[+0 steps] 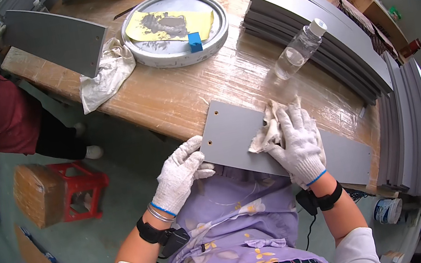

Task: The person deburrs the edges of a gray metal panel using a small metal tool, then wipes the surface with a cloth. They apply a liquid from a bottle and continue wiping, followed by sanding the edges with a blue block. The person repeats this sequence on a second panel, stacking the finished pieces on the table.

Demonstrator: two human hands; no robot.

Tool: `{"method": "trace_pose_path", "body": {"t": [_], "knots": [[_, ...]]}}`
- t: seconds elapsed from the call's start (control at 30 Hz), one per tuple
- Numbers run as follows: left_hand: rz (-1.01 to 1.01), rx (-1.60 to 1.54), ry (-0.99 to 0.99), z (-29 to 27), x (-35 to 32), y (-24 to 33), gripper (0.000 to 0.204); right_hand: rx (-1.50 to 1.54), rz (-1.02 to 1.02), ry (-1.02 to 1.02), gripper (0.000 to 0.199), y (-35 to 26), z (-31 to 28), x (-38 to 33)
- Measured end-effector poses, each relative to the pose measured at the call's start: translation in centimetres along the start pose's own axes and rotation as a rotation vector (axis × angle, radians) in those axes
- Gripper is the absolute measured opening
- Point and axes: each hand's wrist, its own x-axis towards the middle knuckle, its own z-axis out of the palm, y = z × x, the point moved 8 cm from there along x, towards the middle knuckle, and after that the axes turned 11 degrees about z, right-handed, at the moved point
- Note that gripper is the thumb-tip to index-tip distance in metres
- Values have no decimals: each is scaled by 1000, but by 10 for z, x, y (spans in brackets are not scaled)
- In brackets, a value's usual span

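Observation:
A long grey panel (233, 133) with small holes near its left end lies across the near edge of a wooden table (182, 94). My left hand (181, 172), in a white knit glove, grips the panel's near left corner. My right hand (298, 139), also gloved, presses a crumpled white rag (266, 133) flat onto the middle of the panel.
A round grey lid (153, 54) holds a yellow sheet (170, 24) smeared with grey paste and a small blue block (195, 42). A clear plastic bottle (300, 49) lies by stacked grey panels (316, 30). Another cloth (106, 73), a curved grey panel (53, 38), a red stool (81, 189) and another person (2, 116) are at left.

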Motion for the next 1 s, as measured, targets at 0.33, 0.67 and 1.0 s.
{"method": "trace_pose_path", "body": {"t": [0.33,0.67,1.0], "knots": [[66,93,18,16,2,3,27,487,-459,-370,39,-82,-18,-14],[44,208,76,19,5,3,22,505,571,80,62,233,-67,94],[83,276,92,23,3,4,25,-144,1099,-289,52,415,-19,97]]}}
